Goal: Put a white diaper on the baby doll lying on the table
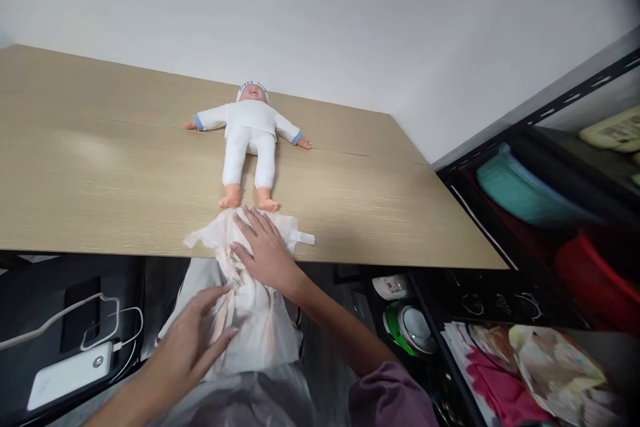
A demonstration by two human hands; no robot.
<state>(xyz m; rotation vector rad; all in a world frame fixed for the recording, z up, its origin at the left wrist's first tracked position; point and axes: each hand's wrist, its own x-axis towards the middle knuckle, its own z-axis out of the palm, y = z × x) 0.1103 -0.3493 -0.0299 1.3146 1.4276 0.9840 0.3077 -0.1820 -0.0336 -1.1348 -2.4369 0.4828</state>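
An unfolded white diaper [250, 300] lies half on the table's front edge and drapes down over my lap. One of its fastening tabs [305, 237] sticks out to the right. My right hand [265, 247] rests flat on the diaper's upper part, fingers stretched out. Lower down, my left hand [193, 330] is at the diaper's left side, thumb and fingers apart. Just beyond the diaper, a baby doll [251, 140] in a white outfit and cap lies on its back with arms spread; its feet are close to the diaper's top edge.
The wooden table [125, 187] runs along a white wall. Below left, a white power bank [70, 373] with cables sits on a dark surface. On the right, a black shelf holds a teal basin [530, 193], a red basin [595, 280] and bags; jars stand under the table.
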